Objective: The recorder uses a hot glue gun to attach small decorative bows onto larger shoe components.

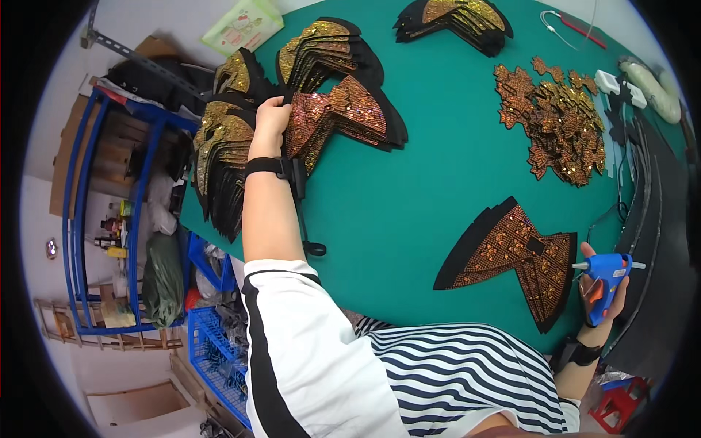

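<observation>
Blue shelving rack (80,219) left of the green table (423,182), left hand (269,120) at table's far left, fingers closed on a sequined collar piece (343,109) atop stacked pieces, single sequined collar piece (522,259) at table's near edge, right hand (602,292) just right of it, fingers wrapped around blue glue gun (604,281)

My left hand (269,120) covers part of the sequined stack (343,113) I'm reaching into, my fingertips seemingly tucked underneath it, while my right hand (602,296) hides the glue gun's (606,281) grip.
</observation>
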`<act>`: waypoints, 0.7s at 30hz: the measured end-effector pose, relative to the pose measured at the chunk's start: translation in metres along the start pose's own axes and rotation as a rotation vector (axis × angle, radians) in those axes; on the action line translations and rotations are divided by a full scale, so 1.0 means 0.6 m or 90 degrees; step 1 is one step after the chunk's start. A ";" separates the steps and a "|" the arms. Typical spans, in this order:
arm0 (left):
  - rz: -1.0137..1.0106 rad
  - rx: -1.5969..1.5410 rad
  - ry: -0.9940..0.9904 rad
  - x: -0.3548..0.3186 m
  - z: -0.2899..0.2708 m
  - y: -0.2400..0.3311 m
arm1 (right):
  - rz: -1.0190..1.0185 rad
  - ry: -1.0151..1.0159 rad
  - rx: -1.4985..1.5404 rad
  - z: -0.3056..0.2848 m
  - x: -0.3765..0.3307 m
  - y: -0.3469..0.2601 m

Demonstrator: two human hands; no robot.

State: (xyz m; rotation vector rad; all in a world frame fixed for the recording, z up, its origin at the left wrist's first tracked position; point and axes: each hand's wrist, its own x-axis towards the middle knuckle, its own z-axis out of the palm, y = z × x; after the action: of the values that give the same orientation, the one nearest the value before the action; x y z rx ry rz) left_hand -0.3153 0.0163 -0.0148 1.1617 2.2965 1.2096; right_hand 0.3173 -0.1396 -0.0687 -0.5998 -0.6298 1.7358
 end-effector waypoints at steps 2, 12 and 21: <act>0.053 0.176 0.045 0.028 0.010 -0.031 | 0.035 -0.068 0.034 -0.002 0.000 -0.004; 0.372 0.189 -0.045 -0.113 0.127 0.112 | 0.017 0.122 -0.113 -0.010 -0.010 0.003; 0.597 0.104 -0.359 -0.279 0.379 0.284 | 0.050 0.053 -0.065 0.010 -0.001 -0.001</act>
State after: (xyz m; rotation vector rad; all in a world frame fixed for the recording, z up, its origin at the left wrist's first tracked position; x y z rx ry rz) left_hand 0.0100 0.0676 -0.0342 2.4046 1.4372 0.7417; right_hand 0.3137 -0.1405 -0.0640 -0.7732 -0.6458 1.7499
